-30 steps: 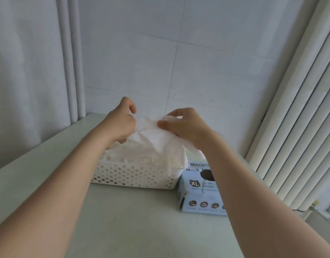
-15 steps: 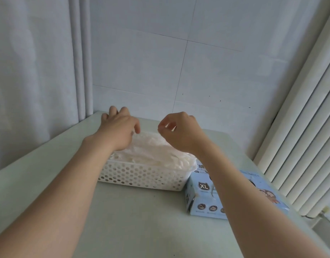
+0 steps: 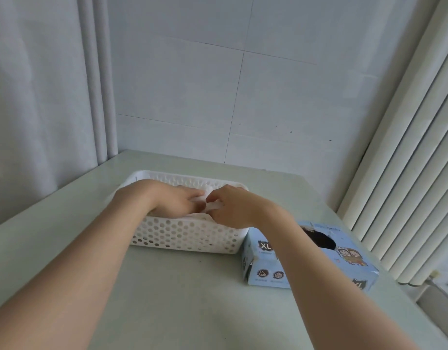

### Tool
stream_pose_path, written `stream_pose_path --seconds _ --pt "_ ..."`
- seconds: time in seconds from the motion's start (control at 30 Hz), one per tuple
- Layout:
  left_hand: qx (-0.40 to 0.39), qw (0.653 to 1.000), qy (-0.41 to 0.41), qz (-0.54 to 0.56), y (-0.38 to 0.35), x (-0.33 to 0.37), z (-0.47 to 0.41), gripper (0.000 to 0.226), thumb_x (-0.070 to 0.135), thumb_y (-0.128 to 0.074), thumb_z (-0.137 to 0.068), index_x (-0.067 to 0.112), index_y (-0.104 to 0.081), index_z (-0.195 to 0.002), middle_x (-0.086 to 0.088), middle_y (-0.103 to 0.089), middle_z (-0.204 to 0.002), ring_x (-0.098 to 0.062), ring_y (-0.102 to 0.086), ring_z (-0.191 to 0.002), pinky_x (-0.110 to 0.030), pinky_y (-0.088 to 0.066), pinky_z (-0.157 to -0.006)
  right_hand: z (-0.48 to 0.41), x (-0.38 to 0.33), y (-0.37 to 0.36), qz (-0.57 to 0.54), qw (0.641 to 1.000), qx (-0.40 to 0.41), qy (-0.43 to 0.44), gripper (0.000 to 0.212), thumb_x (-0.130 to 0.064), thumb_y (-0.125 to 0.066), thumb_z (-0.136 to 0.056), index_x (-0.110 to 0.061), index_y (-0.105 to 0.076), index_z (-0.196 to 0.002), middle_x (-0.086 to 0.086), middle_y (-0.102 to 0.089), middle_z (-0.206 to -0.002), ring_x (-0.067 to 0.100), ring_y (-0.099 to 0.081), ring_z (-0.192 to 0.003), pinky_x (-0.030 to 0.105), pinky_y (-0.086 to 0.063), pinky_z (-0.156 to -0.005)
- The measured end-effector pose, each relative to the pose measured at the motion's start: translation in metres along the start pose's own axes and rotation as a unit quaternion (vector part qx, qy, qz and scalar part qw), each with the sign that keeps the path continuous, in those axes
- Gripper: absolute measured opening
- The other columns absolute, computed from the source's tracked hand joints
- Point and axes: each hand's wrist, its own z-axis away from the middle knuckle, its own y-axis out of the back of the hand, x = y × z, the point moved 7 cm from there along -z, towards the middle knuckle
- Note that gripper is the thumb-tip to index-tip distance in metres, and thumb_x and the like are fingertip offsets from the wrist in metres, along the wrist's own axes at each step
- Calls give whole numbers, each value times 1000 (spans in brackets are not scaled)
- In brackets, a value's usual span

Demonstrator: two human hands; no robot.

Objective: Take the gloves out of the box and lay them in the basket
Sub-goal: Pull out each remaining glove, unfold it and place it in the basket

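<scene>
- A second ago you held a white glove up over the basket (image 3: 185,236), pinched between both hands. Half a second ago you had let it go, and both hands hovered just above the pile.
- Now both hands are down inside the basket. Your left grip (image 3: 175,202) lies on the gloves (image 3: 209,207) with its fingers fairly straight, pressing and holding nothing.
- Your right grip (image 3: 233,210) touches the same pile with its fingers curled. I cannot tell whether it pinches a fold or only pushes it down.
- The gloves sit in the basket, below its rim, showing as a white strip between your two hands. The heap that stood well above the rim a second ago is now flat.
- My reading is that this glove is delivered and you are smoothing it, so this round of laying is nearly done.
- The box (image 3: 306,258) stands on the surface (image 3: 192,299) just beside the basket's right end, under your right forearm. Its oval opening is dark, so I cannot tell whether any gloves remain inside.
- If some do remain, your right hand is the nearer one for the next reach.
</scene>
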Motion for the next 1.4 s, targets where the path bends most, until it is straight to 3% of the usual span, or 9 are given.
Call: stream_pose_path --seconds 0.07,0.2,0.4,0.53,0.63,0.73,0.97,1.13,1.4 --pt "44 999 0 -18 7 8 5 60 57 -40 -107 45 -24 -164 9 -17 -174 -24 -26 -158 -47 -23 -127 -2 6 3 -57 997 47 -7 46 -37 -66 -96 -28 -63 -141 2 -65 -131 20 -63 -112 29 -54 -83" --pt "219 974 -55 -6 34 36 17 43 17 -40 -109 33 -52 -147 -4 -40 -153 -26 -39 -143 -40 -38 -113 12 11 13 -74 978 193 0 46 -38 -78 -89 -25 -70 -132 1 -66 -132 22 -55 -126 33 -48 -95" --pt "382 901 -204 30 35 104 43 39 -3 -42 -100 22 -69 -116 5 -63 -114 -13 -61 -109 -37 -52 -99 54 50 34 -143 915 375 -32 24 -16 -54 -97 -19 -75 -108 3 -68 -108 20 -63 -102 37 -54 -92" --pt "350 891 -283 -64 4 148 48 26 26 -51 -104 24 -63 -127 8 -62 -127 -12 -56 -120 -39 -44 -110 79 91 38 -150 924 338 -98 29 -3 -46 -90 -8 -74 -85 8 -72 -70 29 -72 -63 46 -63 -63" --pt "319 892 -261 -185 -21 163 42 73 83 -45 -87 30 -55 -137 11 -55 -134 -14 -48 -127 -42 -33 -113 96 120 34 -43 940 292 -174 19 -5 -48 -82 -1 -64 -72 9 -64 -64 28 -49 -50 34 -45 -44" --pt "306 885 -229 -267 -38 166 36 106 107 -31 -65 29 -56 -133 11 -58 -128 -17 -46 -125 -44 -26 -115 104 135 21 7 953 220 -210 19 -12 -48 -84 -10 -48 -65 6 -50 -65 26 -37 -53 29 -30 -49" --pt "292 882 -185 -321 -59 164 25 113 108 -15 -64 23 -62 -121 5 -64 -116 -23 -43 -131 -57 3 -121 104 125 -11 -53 986 96 -127 33 -27 -41 -98 -13 -39 -67 5 -45 -66 23 -40 -56 33 -38 -54" --pt "307 876 -190 -321 -62 166 26 100 105 -17 -66 25 -61 -107 7 -64 -106 -21 -46 -128 -59 -1 -123 110 101 -11 -97 991 49 -74 36 -28 -44 -101 -4 -50 -75 4 -45 -61 16 -36 -52 30 -34 -51" --pt "293 884 -185 -313 -62 164 21 109 108 -16 -62 28 -57 -124 8 -62 -116 -21 -40 -134 -59 0 -122 106 122 -8 -187 969 94 -127 51 -23 -57 -96 -19 -27 -55 -4 -22 -50 16 -18 -48 32 -19 -51"
